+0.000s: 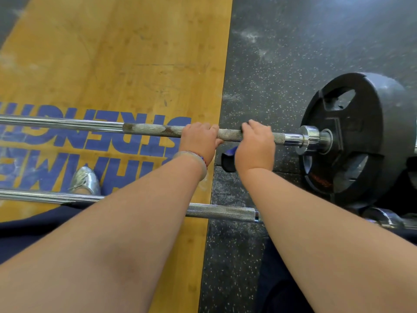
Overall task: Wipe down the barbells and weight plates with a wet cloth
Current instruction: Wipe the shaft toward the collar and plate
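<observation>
A steel barbell (149, 129) with a worn, rust-spotted knurled section lies across the floor, with a black weight plate (352, 132) on its right sleeve. My left hand (198, 141) grips the knurled shaft. My right hand (255, 147) is wrapped over the shaft just to the right, holding a dark blue cloth (228, 159) around the bar; part of the cloth hangs below my palm. A second barbell (221, 212) lies nearer to me, partly hidden under my forearms.
The floor is a wooden lifting platform (112, 53) with blue lettering on the left and black speckled rubber matting (293, 53) on the right. A silver shoe (85, 180) stands between the two bars. More plates and a chrome sleeve (383, 219) sit at the lower right.
</observation>
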`<control>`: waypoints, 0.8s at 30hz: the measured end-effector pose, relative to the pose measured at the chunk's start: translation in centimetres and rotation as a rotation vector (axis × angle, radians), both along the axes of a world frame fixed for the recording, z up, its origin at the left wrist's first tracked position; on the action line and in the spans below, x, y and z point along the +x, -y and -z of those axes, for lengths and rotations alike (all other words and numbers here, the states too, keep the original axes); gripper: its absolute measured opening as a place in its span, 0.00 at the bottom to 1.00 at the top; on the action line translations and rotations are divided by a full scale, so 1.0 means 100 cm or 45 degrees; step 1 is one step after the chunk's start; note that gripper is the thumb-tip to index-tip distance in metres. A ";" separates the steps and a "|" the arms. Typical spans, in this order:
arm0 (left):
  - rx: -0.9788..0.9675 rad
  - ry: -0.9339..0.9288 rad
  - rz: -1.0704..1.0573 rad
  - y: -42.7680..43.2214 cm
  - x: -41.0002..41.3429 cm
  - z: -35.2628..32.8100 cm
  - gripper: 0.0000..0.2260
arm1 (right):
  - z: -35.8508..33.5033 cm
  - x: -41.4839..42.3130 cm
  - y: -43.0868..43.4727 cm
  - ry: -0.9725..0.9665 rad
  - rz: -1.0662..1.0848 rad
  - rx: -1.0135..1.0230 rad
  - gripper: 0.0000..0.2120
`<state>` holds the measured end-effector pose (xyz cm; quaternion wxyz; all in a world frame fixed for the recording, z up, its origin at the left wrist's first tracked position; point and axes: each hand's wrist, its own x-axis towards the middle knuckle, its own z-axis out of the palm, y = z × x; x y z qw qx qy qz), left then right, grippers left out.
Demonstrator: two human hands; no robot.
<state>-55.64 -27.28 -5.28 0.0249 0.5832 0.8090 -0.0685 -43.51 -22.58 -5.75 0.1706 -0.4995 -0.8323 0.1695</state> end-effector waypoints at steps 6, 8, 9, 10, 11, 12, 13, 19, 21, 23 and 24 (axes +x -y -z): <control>0.004 -0.002 0.008 0.001 0.001 -0.001 0.13 | 0.011 0.000 0.000 0.031 -0.261 0.007 0.20; 0.003 -0.003 0.006 0.001 0.000 -0.001 0.13 | 0.009 0.002 0.000 0.090 -0.278 -0.015 0.22; 0.002 -0.001 0.004 0.000 0.000 -0.001 0.13 | 0.007 0.001 0.001 0.079 -0.261 -0.022 0.23; 0.001 0.002 0.002 0.000 0.000 -0.001 0.14 | 0.007 0.000 0.002 0.066 -0.236 -0.029 0.23; 0.003 0.003 0.002 0.000 0.000 0.000 0.14 | 0.006 0.000 0.003 0.070 -0.200 -0.041 0.23; 0.006 0.004 0.002 0.000 -0.001 0.001 0.14 | 0.007 0.001 0.003 0.091 -0.157 -0.051 0.24; 0.005 0.007 0.003 0.000 -0.001 0.001 0.14 | 0.007 0.003 0.001 0.110 -0.108 -0.047 0.24; 0.010 0.011 0.000 0.000 -0.002 0.002 0.14 | 0.012 0.009 -0.005 -0.032 0.224 -0.034 0.21; 0.015 0.009 0.001 0.000 -0.002 0.002 0.13 | 0.012 0.003 -0.001 -0.043 0.005 0.018 0.19; 0.013 0.004 0.003 0.000 -0.002 0.002 0.13 | 0.011 0.003 0.000 -0.031 -0.238 0.092 0.21; 0.016 0.003 0.004 0.000 -0.002 0.001 0.13 | 0.009 0.005 -0.003 0.004 -0.295 0.120 0.21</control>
